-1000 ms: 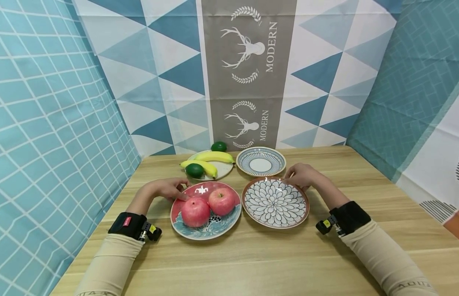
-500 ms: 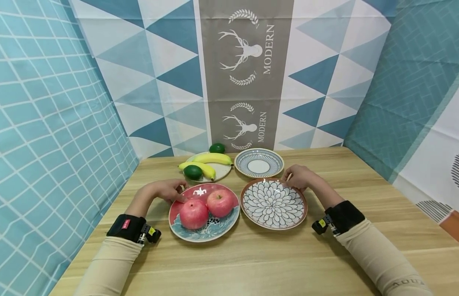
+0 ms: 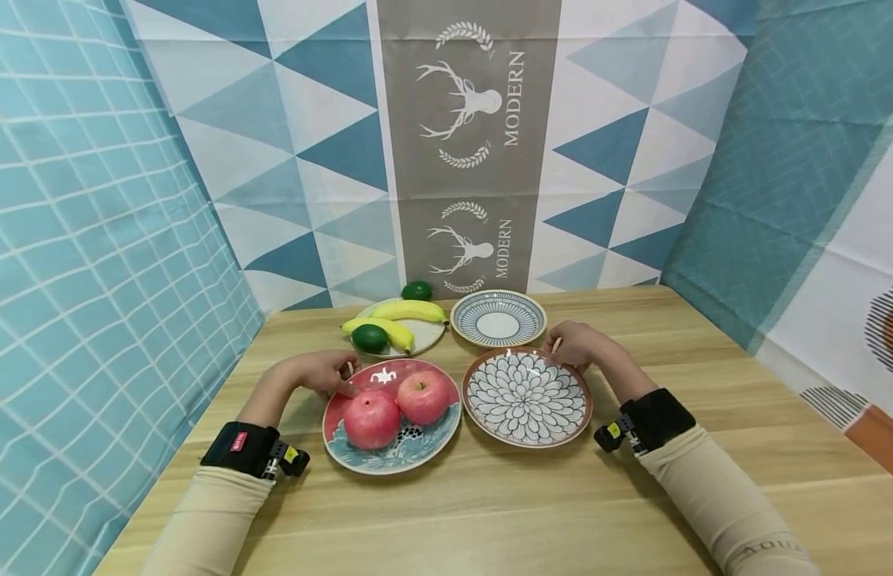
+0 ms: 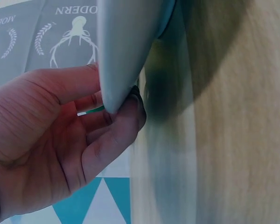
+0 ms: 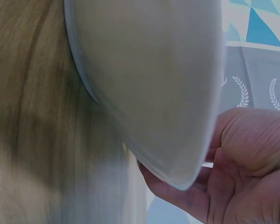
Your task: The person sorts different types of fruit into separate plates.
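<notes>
My left hand (image 3: 322,372) pinches the far left rim of a pink and blue plate (image 3: 389,461), with the thumb on top and fingers underneath. Two red apples, a left apple (image 3: 372,420) and a right apple (image 3: 422,398), lie on that plate. At the right, my right hand (image 3: 576,346) grips the far right rim of a brown-edged plate (image 3: 527,400) with a petal pattern and nothing on it. Both wrist views show the pale underside of the left plate (image 4: 126,46) and of the right plate (image 5: 154,88) between thumb and fingers.
Behind stands a pale plate (image 3: 426,342) bearing bananas (image 3: 412,310) and a green fruit (image 3: 370,338). Another green fruit (image 3: 417,290) lies at its far edge. Beside it is a blue-lined plate (image 3: 498,318). Patterned cloth (image 3: 464,160) closes off the back of the wooden table (image 3: 446,520).
The head view has shifted a little, so everything appears slightly further left and lower. Both hands keep their hold on the plate rims, and the plates and fruit show no clear movement.
</notes>
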Demonstrator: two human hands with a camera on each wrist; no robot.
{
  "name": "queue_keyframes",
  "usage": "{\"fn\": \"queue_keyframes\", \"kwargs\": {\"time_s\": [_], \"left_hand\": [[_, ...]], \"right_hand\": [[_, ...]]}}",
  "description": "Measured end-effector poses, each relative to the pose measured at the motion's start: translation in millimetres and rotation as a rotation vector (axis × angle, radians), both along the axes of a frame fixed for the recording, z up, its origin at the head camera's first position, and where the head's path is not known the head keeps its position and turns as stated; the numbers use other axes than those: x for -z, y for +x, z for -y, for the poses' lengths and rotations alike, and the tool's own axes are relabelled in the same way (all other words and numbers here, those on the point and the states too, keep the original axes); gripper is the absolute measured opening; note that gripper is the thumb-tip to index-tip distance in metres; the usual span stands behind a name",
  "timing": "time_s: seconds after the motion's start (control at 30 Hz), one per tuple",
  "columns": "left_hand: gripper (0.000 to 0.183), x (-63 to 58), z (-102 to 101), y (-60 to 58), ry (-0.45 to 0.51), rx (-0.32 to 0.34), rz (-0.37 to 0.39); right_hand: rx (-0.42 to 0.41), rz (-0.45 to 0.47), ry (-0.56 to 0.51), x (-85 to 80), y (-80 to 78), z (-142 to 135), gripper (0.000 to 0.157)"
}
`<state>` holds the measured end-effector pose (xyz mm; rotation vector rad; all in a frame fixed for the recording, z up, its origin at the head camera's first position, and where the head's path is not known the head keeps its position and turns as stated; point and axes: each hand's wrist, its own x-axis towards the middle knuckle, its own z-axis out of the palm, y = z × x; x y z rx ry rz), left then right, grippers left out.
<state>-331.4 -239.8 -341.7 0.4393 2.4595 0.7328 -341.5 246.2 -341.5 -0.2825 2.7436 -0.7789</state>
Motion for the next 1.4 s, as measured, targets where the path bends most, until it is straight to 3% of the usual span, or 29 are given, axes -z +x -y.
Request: {"fn": "queue_keyframes", "kwargs": {"time_s": [0.33,0.5,0.67,0.8,0.93,1.07,1.2,1.4], "left_hand": [[0.033,-15.8,-2.3,7.2,-0.022,0.013,-0.093],[0.032,-35.4,-7.2,14.8,-0.109,0.095,-0.266],[0.025,-57.6,-18.0,19.1,-0.093,0.169,-0.433],[0.027,-67.1,-29.8,9.8,-0.126,0.189,-0.478],[0.033,-68.2,-36.8,-4.4,-0.183,0.234,-0.544],[0.037,-62.1,-39.2,-19.2,-0.197,0.262,-0.584],[0.046,-53.3,-41.2,-32.1,-0.230,0.250,-0.601],[0.060,-47.7,-48.7,-44.4,-0.299,0.258,-0.608]], "right_hand": [[-0.004,-0.012,0.006,-1.5,-3.0,1.2,0.009],[0.002,-0.005,-0.002,-1.3,-3.3,1.0,0.009],[0.000,-0.005,0.007,-2.7,-3.6,1.7,0.009],[0.010,0.005,0.000,-3.1,-2.3,0.5,0.009],[0.022,0.013,-0.023,-2.1,-0.9,1.3,0.010],[0.032,-0.002,-0.023,-1.4,0.6,2.9,0.009],[0.037,-0.011,-0.010,-1.2,1.2,3.9,0.008],[0.039,-0.007,0.015,-1.2,1.0,4.3,0.008]]}}
